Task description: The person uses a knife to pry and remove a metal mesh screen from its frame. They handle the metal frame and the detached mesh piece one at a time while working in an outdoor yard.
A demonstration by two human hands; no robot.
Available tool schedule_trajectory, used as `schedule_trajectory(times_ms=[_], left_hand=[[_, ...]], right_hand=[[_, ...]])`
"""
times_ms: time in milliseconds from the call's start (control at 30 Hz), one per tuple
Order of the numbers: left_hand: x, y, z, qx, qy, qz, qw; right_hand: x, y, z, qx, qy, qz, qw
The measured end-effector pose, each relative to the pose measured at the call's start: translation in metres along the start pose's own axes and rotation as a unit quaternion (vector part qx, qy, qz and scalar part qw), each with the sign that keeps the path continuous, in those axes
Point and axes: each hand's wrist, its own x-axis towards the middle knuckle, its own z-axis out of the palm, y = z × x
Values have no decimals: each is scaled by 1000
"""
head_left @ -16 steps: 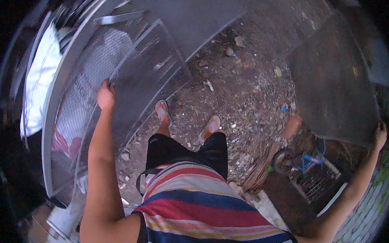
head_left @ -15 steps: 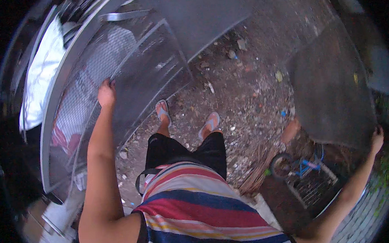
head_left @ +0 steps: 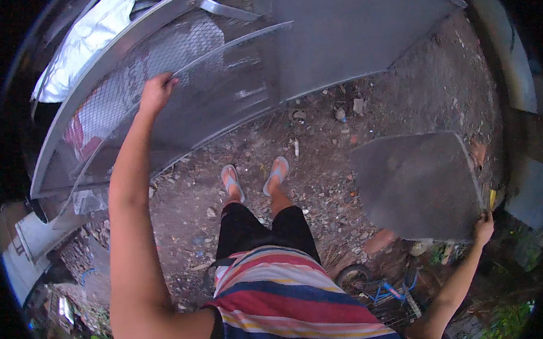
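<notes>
A large grey metal gate (head_left: 344, 36), part wire mesh and part solid sheet, stretches across the far left and middle. My left hand (head_left: 159, 92) is closed on the gate's thin middle bar, beside the mesh. Out to the right, my right hand (head_left: 484, 228) has its fingers closed on the near right corner of a flat dark grey panel (head_left: 414, 184). Whether that panel is sheet or fine mesh I cannot tell. Through the gate's mesh, pale and reddish sacks or cloths (head_left: 184, 49) show.
My sandalled feet (head_left: 275, 176) stand on dirt and gravel (head_left: 320, 185). A white sack (head_left: 90, 47) lies behind the gate. A blue bicycle-like frame (head_left: 389, 291) with a small wheel (head_left: 353, 277) rests near my right side. A reddish-brown slab (head_left: 379, 241) lies by the panel.
My view has turned, and more of the gate's solid sheet shows at the top. The dark panel appears lower and flatter, with my right hand still on its corner. My left hand keeps hold of the bar.
</notes>
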Motion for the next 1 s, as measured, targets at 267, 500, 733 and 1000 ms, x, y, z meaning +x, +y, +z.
schedule_trajectory(times_ms=[267, 500, 733, 1000], left_hand=[[-26, 68, 45, 165, 202, -89, 961], [-290, 68, 73, -45, -68, -260, 962], [-587, 49, 63, -102, -247, -656, 706], [-609, 22, 49, -172, -51, -461, 869]], right_hand=[[26, -64, -33, 58, -30, -225, 972], [3, -199, -106, 147, -10, -354, 923], [-39, -242, -181, 149, 7, -454, 878], [-202, -291, -285, 107, 27, -528, 842]])
